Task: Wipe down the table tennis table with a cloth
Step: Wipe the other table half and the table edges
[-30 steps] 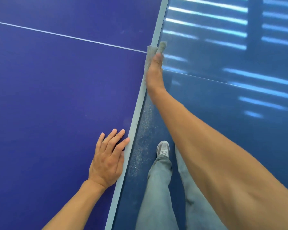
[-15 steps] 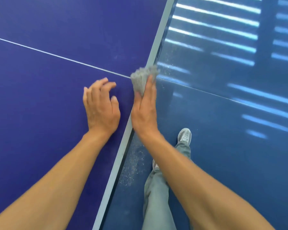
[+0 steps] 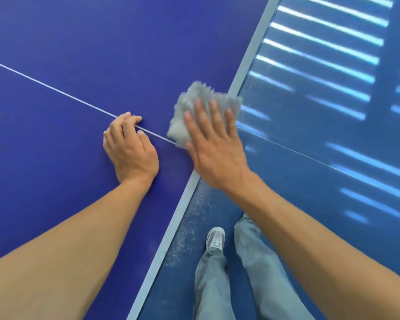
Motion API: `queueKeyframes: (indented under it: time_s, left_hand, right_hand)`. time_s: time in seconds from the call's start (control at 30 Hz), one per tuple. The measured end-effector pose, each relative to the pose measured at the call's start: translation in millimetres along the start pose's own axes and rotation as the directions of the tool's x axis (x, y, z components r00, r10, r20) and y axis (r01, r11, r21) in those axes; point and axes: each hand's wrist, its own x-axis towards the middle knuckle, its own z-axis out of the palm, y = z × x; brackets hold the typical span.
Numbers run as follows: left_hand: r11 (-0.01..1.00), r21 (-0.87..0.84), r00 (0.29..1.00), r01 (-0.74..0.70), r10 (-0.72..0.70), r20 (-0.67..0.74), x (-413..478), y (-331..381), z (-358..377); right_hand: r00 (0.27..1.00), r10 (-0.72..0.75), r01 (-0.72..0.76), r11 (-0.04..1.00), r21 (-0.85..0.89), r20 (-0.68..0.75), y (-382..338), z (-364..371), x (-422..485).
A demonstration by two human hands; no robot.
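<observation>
We press the grey cloth (image 3: 194, 105) flat at the desk (image 3: 56, 42) edge under our right hand (image 3: 214, 153), its fingers (image 3: 214, 112) straight and spread, most desk lying leftward past our left hand (image 3: 129, 146), whose curled fingers hold nothing.

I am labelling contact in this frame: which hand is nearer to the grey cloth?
Right. The right hand presses flat on the cloth; the left hand rests on the table to its left, not touching it.
</observation>
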Motion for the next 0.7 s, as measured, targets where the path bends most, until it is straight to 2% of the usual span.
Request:
queueKeyframes:
  time_s: [0.07,0.13,0.17,0.23,0.3,0.33,0.37,0.47,0.53,0.6,0.7]
  left_hand:
    - [1.000,0.022,1.000,0.005,-0.005,0.008,0.4,-0.8,1.3]
    - [0.999,0.041,1.000,-0.002,0.001,0.018,0.4,-2.4,2.6]
    - [0.999,0.044,1.000,-0.006,0.005,0.019,0.8,-2.9,3.4]
    - [0.999,0.038,1.000,-0.001,0.001,0.011,1.5,-3.2,4.9]
    - [1.000,0.027,1.000,0.008,-0.008,-0.003,1.8,-3.8,5.4]
    - [1.000,0.023,1.000,0.007,-0.007,-0.010,2.3,-4.1,5.7]
    - [1.000,0.022,1.000,0.001,-0.001,-0.010,2.4,-4.5,5.9]
    - [0.999,0.038,1.000,-0.006,0.006,0.004,1.7,-4.5,6.6]
    - [0.999,0.045,1.000,-0.004,0.003,0.007,1.6,-3.4,5.8]
    - [0.999,0.045,1.000,0.001,-0.001,0.006,1.6,-3.1,5.2]
    - [0.999,0.042,1.000,0.013,-0.013,0.014,0.8,-2.5,4.5]
  right_hand:
    - [0.980,0.197,-0.197,0.980,0.016,-0.021,13.0,-11.8,54.6]
    - [0.954,0.300,-0.299,0.953,0.059,-0.020,15.7,-21.1,102.6]
    - [0.962,0.271,-0.269,0.961,0.068,-0.022,9.2,-20.7,116.3]
    - [0.998,0.055,-0.055,0.997,0.045,-0.002,-15.4,-13.0,115.5]
    - [0.986,-0.161,0.160,0.986,0.038,0.031,-41.0,-1.8,77.6]
    - [0.983,-0.184,0.183,0.982,0.046,0.023,-45.0,2.1,54.1]
    - [0.989,-0.145,0.146,0.987,0.062,-0.010,-43.9,6.8,30.7]
    - [0.983,0.152,-0.121,0.960,0.253,-0.106,-35.7,18.2,-34.6]
    - [0.958,0.285,-0.223,0.822,0.524,-0.039,-44.0,23.7,-60.0]
    - [0.943,0.329,-0.244,0.566,0.787,0.056,-58.7,23.3,-60.9]
    - [0.881,0.465,-0.237,0.268,0.934,0.090,-53.4,17.0,-22.3]
